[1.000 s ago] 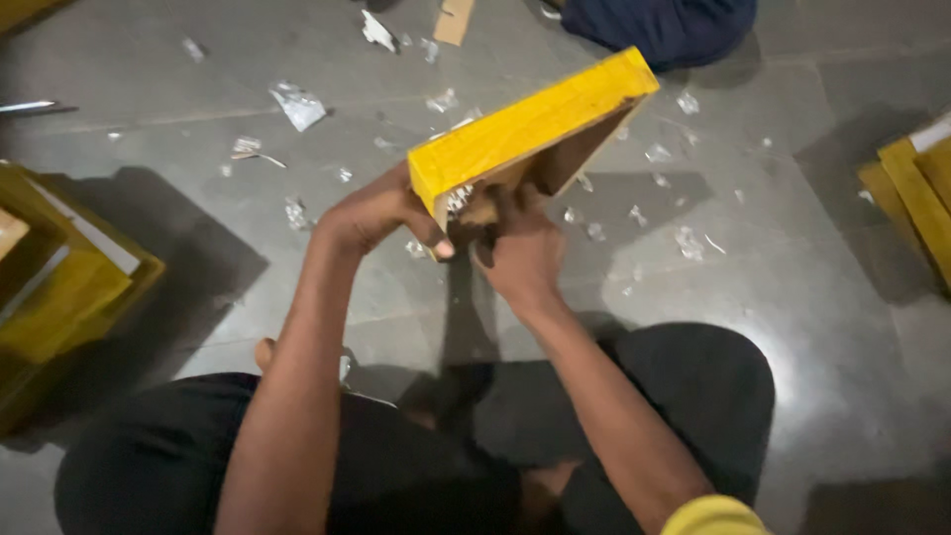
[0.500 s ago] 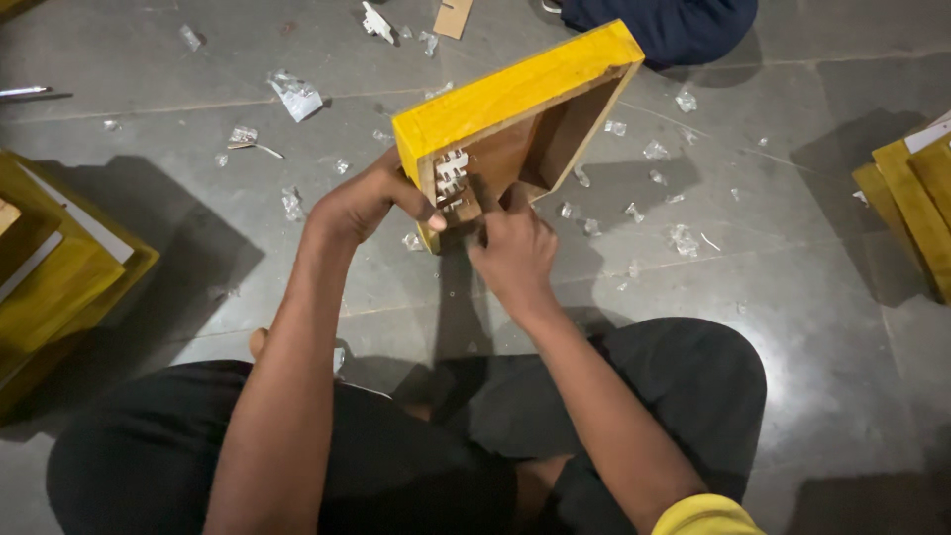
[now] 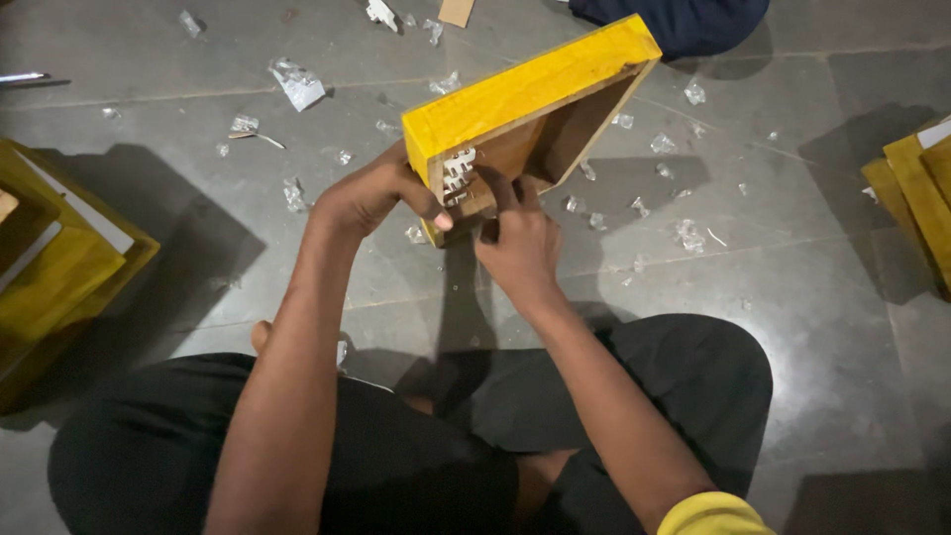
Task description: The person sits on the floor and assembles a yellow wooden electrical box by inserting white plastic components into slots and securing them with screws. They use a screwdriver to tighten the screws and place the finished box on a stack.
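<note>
Seated on grey floor | left hand clamps corner of yellow wooden frame, held tilted above floor | right hand fingers pinched at clear tape scrap inside frame | plastic bits scattered

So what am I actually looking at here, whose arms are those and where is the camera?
There is no machine here. The camera sits on a person's head and looks down, so the two bare arms are that person's own, above their crossed legs on a grey stone floor. The left hand has a grip on the corner of a yellow wooden frame, tilted up off the floor. The right hand presses its fingers at a whitish scrap stuck inside that corner. Small torn clear scraps lie scattered around. More yellow frames are stacked at the left, others at the right edge.
</note>
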